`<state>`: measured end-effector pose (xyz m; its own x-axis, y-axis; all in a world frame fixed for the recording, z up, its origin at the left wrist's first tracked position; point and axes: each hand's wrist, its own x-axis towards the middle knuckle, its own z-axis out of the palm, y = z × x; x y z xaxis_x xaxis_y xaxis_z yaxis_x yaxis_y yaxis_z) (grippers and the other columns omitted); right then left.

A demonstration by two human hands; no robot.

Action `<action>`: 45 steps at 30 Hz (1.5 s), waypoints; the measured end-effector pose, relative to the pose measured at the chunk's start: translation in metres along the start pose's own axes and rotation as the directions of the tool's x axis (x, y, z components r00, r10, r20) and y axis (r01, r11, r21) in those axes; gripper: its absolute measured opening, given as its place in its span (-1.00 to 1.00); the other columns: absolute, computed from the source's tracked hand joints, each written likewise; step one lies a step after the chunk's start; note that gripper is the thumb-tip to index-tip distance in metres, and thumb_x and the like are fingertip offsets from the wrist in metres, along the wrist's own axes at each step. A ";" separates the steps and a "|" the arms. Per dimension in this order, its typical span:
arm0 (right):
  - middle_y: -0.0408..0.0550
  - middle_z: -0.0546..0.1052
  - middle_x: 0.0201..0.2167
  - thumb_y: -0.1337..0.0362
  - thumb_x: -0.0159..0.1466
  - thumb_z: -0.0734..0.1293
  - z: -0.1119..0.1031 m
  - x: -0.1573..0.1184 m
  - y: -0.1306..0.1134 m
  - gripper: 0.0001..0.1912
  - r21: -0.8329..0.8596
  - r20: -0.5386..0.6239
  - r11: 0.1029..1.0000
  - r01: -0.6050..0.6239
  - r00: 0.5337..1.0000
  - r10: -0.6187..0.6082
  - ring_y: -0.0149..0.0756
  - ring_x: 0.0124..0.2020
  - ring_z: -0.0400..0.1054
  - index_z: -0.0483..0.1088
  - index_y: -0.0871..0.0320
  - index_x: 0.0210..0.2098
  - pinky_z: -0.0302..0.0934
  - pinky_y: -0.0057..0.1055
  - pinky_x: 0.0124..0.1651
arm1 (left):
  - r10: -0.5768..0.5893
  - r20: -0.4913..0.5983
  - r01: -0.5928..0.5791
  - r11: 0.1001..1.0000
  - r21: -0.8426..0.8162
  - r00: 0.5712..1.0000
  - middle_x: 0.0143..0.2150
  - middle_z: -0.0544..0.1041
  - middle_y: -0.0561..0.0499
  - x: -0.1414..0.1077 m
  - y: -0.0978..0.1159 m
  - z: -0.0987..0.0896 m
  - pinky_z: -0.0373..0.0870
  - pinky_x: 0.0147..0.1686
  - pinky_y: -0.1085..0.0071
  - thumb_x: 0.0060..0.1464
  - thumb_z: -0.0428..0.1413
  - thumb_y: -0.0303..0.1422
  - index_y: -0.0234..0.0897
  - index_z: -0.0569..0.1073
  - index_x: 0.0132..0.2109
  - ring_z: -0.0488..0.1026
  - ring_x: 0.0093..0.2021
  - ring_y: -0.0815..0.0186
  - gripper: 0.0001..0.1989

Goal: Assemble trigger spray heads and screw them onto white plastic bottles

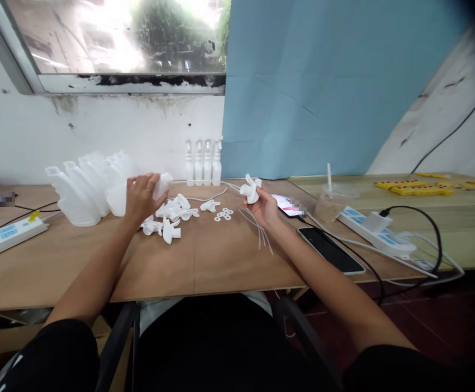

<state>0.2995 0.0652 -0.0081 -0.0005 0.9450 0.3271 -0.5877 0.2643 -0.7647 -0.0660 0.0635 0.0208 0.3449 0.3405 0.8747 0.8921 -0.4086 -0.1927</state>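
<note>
My left hand [142, 197] is closed round a white translucent bottle [164, 182], held above the left part of the brown table. In my right hand [262, 206] is a white spray head [251, 189], gripped by the fingers and pointing up and left. Between the hands lie a pile of white spray heads [172, 215], a single small spray head [210, 206] and several small white rings [223, 214]. Thin white tubes [260, 231] rest beside my right hand.
Translucent bottles [80, 190] stand at the left; finished white spray bottles [203, 163] stand by the wall. Power strips [376, 231] [8, 237], a lit phone [288, 206], a dark phone [331, 250], a plastic cup [331, 201] and cables flank the brown table [221, 272].
</note>
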 end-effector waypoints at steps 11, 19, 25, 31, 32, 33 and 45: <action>-0.18 0.50 -0.43 0.15 0.05 0.40 -0.004 0.002 0.001 -0.74 -0.037 -0.071 0.998 0.049 0.996 -0.052 -0.36 -0.55 0.31 0.24 0.07 -0.38 0.17 -0.42 -0.59 | 0.051 0.072 -0.050 0.999 -0.012 0.996 0.02 0.47 -0.19 -0.006 0.012 0.006 0.18 -0.02 0.09 0.13 0.11 -0.24 -0.19 0.27 0.17 0.41 -0.07 0.04 -0.53; -0.20 0.47 -0.46 0.14 0.04 0.41 -0.004 0.003 -0.002 -0.71 -0.003 -0.107 0.996 0.085 0.991 -0.085 -0.41 -0.58 0.28 0.21 0.08 -0.42 0.17 -0.45 -0.62 | 0.035 0.069 -0.032 0.998 -0.045 0.997 0.03 0.47 -0.20 -0.007 0.012 0.007 0.15 -0.02 0.09 0.14 0.09 -0.22 -0.19 0.28 0.18 0.41 -0.07 0.03 -0.53; -0.23 0.43 -0.52 0.07 0.06 0.45 -0.002 0.000 0.008 -0.67 -0.246 -0.051 0.960 0.133 0.987 -0.150 -0.40 -0.63 0.30 0.26 0.07 -0.37 0.20 -0.43 -0.62 | 0.110 0.095 -0.107 0.994 -0.033 0.989 0.02 0.48 -0.20 -0.006 0.019 0.008 0.16 -0.03 0.09 0.16 0.07 -0.22 -0.20 0.29 0.18 0.41 -0.06 0.04 -0.54; -0.14 0.52 -0.32 0.02 0.16 0.41 0.029 -0.016 0.009 -0.68 -0.425 0.167 0.875 0.230 0.971 -0.174 -0.31 -0.40 0.42 0.37 0.03 -0.18 0.32 -0.41 -0.44 | 0.290 0.167 -0.266 0.952 -0.153 0.942 0.02 0.49 -0.20 0.005 0.056 0.005 0.24 -0.08 0.11 0.18 0.07 -0.21 -0.18 0.32 0.18 0.43 -0.07 0.05 -0.56; -0.12 0.52 -0.25 0.03 0.17 0.41 0.037 -0.020 0.007 -0.68 -0.439 0.197 0.859 0.263 0.961 -0.193 -0.30 -0.33 0.43 0.38 0.03 -0.17 0.33 -0.42 -0.41 | 0.305 0.171 -0.277 0.946 -0.172 0.937 0.02 0.49 -0.19 0.008 0.063 0.005 0.25 -0.09 0.12 0.18 0.06 -0.19 -0.17 0.32 0.17 0.43 -0.08 0.05 -0.57; -0.10 0.51 -0.21 0.04 0.17 0.41 0.044 -0.022 0.004 -0.69 -0.450 0.233 0.843 0.294 0.950 -0.207 -0.29 -0.28 0.42 0.39 0.02 -0.16 0.33 -0.43 -0.38 | 0.314 0.168 -0.281 0.940 -0.193 0.935 0.02 0.49 -0.19 0.011 0.069 0.005 0.25 -0.10 0.13 0.18 0.06 -0.18 -0.17 0.33 0.17 0.43 -0.09 0.05 -0.57; -0.15 0.40 -0.29 -0.06 0.23 0.33 0.106 0.008 -0.046 -0.62 -0.444 0.335 0.722 0.531 0.845 -0.417 -0.39 -0.32 0.37 0.39 0.06 -0.12 0.30 -0.49 -0.40 | -0.168 0.018 0.151 0.824 -0.546 0.986 -0.09 0.43 -0.08 0.064 0.146 0.000 0.32 -0.21 0.27 0.04 0.23 -0.16 -0.20 0.27 0.02 0.42 -0.14 0.15 -0.53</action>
<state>0.2414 0.0407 0.0887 -0.0263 0.6241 0.7809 -0.0654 0.7784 -0.6244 0.0863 0.0257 0.0489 0.1952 0.4200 0.8863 0.6281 -0.7476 0.2159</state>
